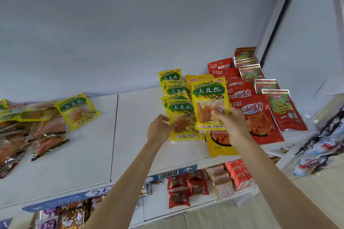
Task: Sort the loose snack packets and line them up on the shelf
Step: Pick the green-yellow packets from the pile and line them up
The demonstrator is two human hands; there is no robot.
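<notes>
**Yellow packet held over the sorted rows**

At the far left of the white shelf (89, 154) lies a loose heap of packets (31, 122), overlapping at odd angles, with one yellow-and-green packet (77, 110) tilted on its right edge. Near the middle, the left hand (159, 129) has its fingers curled against the left edge of the front packet in the yellow row (177, 106), a line of overlapping yellow-and-green packets running back toward the wall. Just right of it, the right hand (235, 124) pinches a raised yellow packet (209, 103) at its lower right side, thumb across the clear window, holding it upright above an orange-yellow packet (220, 145) lying on the shelf. Further right come a row of red packets (256, 115), then a row of red-and-green packets (279, 106) beside the side wall.
</notes>
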